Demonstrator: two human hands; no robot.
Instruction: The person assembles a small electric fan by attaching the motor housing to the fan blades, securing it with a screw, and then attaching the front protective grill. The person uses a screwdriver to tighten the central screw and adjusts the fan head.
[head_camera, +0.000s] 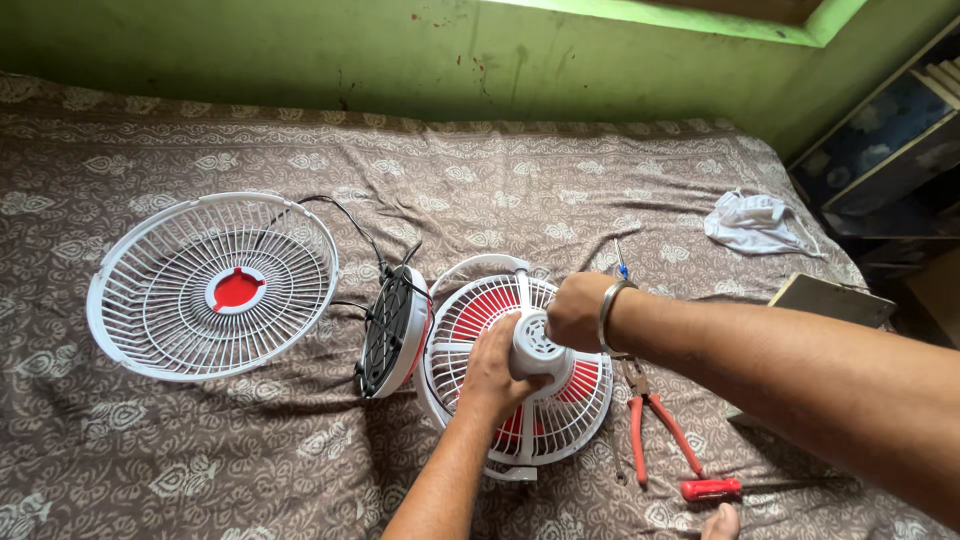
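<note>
**Both hands on the fan's motor housing**

The right hand (578, 310) covers the top of the white motor housing (538, 350), so what its fingers grip there cannot be made out; a blue-tipped tool (621, 266) pokes out behind the wrist, and whether the hand holds it is unclear. The left hand (493, 372) wraps the housing from the near side, hiding part of the red blades (480, 312) under the rear grille (455, 365). Both hands are closed on the housing, touching each other. The fan lies face down mid-bed on the patterned bedsheet (300, 460). Just left of it a black-and-white round part (392, 330) stands on edge, wired; further left lies the detached front grille (212, 286). Pliers (650, 415) and a red-handled screwdriver (712, 488) lie right of the fan, the screwdriver's shaft dim in shadow. A white cloth (757, 222) lies far right.
</note>
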